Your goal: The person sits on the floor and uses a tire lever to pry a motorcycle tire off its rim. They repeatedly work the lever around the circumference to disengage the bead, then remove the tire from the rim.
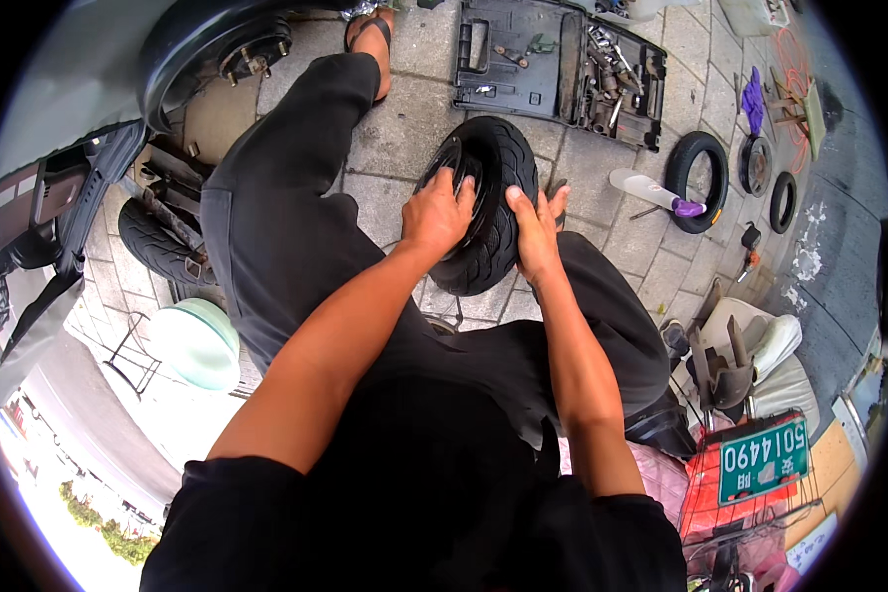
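A black tire (504,148) with grooved tread stands upright between my knees, over the paving. A dark wheel rim (451,158) shows on its left side, partly inside it. My left hand (438,213) is closed over the rim's edge, its fingertips reaching into the gap beside the tire and partly hidden. On the other side, my right hand (536,235) grips the tire, thumb on the tread and fingers mostly hidden behind.
An open black tool case (523,74) holds sockets and metal tools. To the right lie a loose tire (698,183), a white bottle with a purple top (646,187) and a smaller tire (782,203). A pale green basin (195,345) and another tire (158,247) sit left.
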